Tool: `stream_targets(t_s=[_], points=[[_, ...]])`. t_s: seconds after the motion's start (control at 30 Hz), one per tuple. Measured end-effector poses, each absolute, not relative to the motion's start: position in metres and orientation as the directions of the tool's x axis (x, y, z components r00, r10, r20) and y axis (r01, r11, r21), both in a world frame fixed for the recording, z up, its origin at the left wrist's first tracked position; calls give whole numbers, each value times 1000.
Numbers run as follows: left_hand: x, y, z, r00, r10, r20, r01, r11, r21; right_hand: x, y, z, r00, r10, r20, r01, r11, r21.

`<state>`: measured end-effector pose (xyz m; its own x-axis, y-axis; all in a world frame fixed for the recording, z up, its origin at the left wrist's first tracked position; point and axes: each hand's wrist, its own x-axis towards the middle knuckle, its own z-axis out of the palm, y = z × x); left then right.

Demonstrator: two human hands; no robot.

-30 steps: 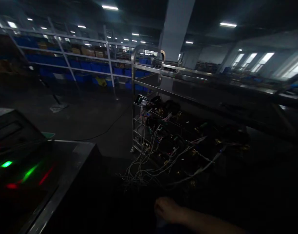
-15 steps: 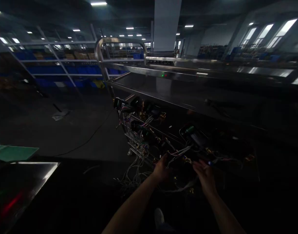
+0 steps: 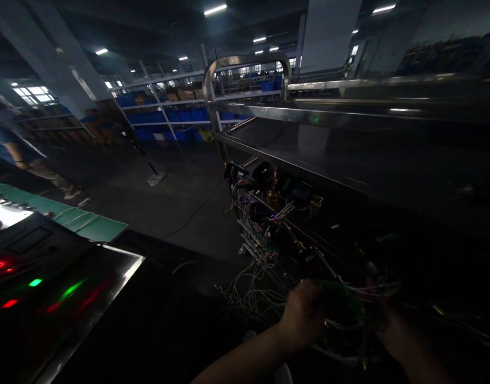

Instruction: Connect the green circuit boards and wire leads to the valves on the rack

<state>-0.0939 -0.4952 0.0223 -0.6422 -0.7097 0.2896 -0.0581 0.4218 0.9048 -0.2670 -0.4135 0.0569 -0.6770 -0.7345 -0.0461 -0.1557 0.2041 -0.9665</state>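
Head view, lower right of the frame: the left hand (image 3: 305, 314) and right hand (image 3: 383, 317) both close on a dark, green-tinted component trailing thin wires (image 3: 341, 309). It sits low on the steel wire-rack cart (image 3: 245, 109), beside 1 tangle of pale loose wires (image 3: 249, 288).

Your hands meet a green part (image 3: 341, 304) trailing white and red wires (image 3: 253, 288). Cart (image 3: 269, 112): bare silver steel. Bins (image 3: 181, 116): blue. Mat (image 3: 88, 226): green. Panel lamps (image 3: 13, 280): red and green.
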Motion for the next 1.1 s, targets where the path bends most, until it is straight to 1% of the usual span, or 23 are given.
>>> stream_targets(t_s=[0.03,0.07,0.1,0.13,0.17,0.2,0.23,0.3,0.37,0.47,0.53,0.6,0.67,0.77,0.93,1.0,1.07,1.1], points=[[-86,-512,19,-490,-818,300,-97,394,914,-263,-420,68,-649,-755,-96,-30,152,-988],[-79,-532,15,-323,-899,296,-137,354,925,-260,-427,80,-625,-766,-147,117,94,-989],[-75,-554,12,-187,-942,279,-176,311,934,-256,-434,93,-608,-769,-195,271,30,-962],[-73,-577,9,-113,-959,261,-215,280,936,-252,-442,105,-609,-757,-236,399,-35,-916],[-72,-600,7,-102,-966,238,-247,256,935,-249,-450,115,-619,-735,-276,492,-90,-866],[-73,-621,6,-139,-970,201,-269,233,935,-246,-458,124,-636,-708,-308,541,-124,-832],[-75,-639,5,-204,-967,156,-280,210,937,-244,-466,131,-658,-678,-328,545,-128,-829],[-79,-666,5,-345,-937,62,-275,164,948,-242,-480,138,-678,-649,-346,514,-81,-854],[-80,-679,7,-446,-895,14,-247,138,959,-240,-495,139,-623,-684,-379,492,34,-870],[-76,-679,16,-527,-849,35,-178,151,972,-234,-517,135,-449,-777,-442,425,249,-870],[-72,-674,29,-565,-818,104,-92,188,978,-226,-533,130,-355,-825,-440,354,317,-880],[-68,-670,46,-568,-799,198,10,233,972,-217,-549,125,-332,-857,-394,305,298,-904],[-66,-669,65,-546,-800,249,69,254,965,-210,-563,118,-384,-861,-334,280,236,-930],[-67,-667,88,-534,-808,248,87,239,967,-205,-579,106,-478,-830,-289,276,171,-946],[-79,-660,110,-650,-733,202,84,195,977,-211,-589,86,-428,-846,-318,337,177,-925],[-81,-664,116,-654,-714,252,107,243,964,-216,-589,81,-427,-842,-330,380,164,-910],[-79,-674,119,-629,-713,310,115,309,944,-216,-589,81,-433,-850,-301,415,108,-903],[-78,-680,119,-619,-720,313,103,321,941,-215,-588,84,-434,-857,-278,435,71,-898]])
